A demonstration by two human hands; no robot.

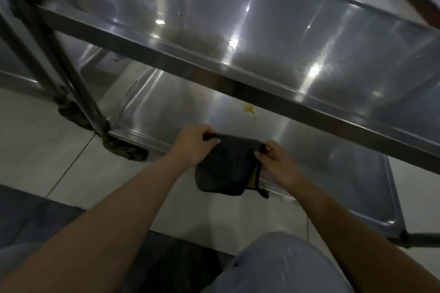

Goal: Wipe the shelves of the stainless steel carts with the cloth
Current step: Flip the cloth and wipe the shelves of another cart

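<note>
A dark grey cloth [225, 169] with a yellow inner face hangs folded between my hands, just above the near edge of the cart's bottom shelf [181, 107]. My left hand [190, 144] pinches its top left corner. My right hand [277, 164] pinches its top right corner. A yellow stain [248, 108] lies on the bottom shelf, beyond the cloth. The upper shelf [273, 31] of the stainless steel cart crosses the view above and hides the far part of the bottom shelf.
Cart uprights [71, 83] and black caster wheels [126, 150] stand at the left. A second cart's shelf [16, 78] shows at the far left. Pale floor tiles [42, 157] surround the cart. My knee in light jeans [281, 266] is at the bottom.
</note>
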